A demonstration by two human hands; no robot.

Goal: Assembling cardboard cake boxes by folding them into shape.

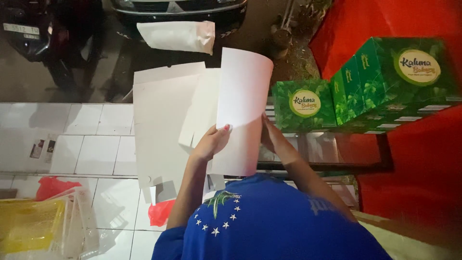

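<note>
1. My left hand point(210, 143) grips the white cardboard sheet point(202, 120) from the front, thumb pressed on a raised flap, fingers closed around its edge.
2. My right hand point(270, 136) holds the right edge of the same flap; whether those fingers close fully, I cannot tell, as the sheet hides them.
3. The sheet stands unfolded in front of my chest, above the white tiled floor point(91, 144).
4. Green printed boxes point(380, 86) are stacked to the far right, against a red surface point(423, 178).
5. A yellow plastic bag point(29, 224) lies near left; another white sheet point(179, 36) lies far ahead.
</note>
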